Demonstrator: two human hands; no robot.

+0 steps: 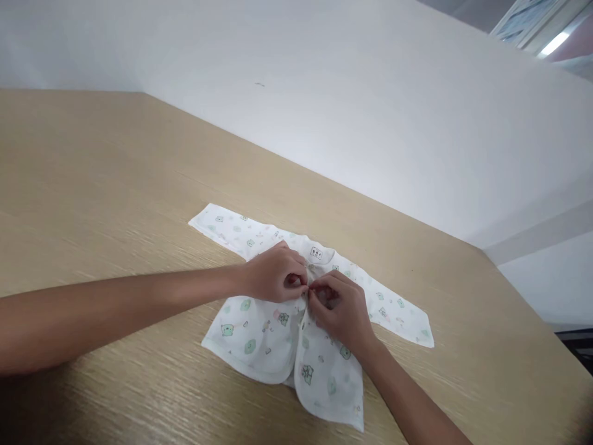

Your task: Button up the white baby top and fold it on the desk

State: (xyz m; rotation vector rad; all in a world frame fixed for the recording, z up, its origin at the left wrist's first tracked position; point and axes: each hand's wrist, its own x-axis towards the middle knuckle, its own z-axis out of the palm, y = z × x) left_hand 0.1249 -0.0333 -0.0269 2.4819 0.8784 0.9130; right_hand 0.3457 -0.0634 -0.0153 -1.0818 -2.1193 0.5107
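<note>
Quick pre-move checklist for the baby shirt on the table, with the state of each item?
1. Baby shirt lies flat on the wooden table: ok.
2. Both sleeves spread out sideways: ok.
3. Left hand pinches the front edge below the neckline: ok.
4. Right hand meets it at the same spot: ok.
5. Fastener closed: cannot tell, fingers cover it.
6. Lower front panels closed: not ok, they splay apart.

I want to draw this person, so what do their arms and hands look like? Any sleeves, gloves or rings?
Both forearms are bare as far as the picture shows, with no sleeves. The left hand and right hand wear no gloves, and no rings, watch or bracelets show.
</note>
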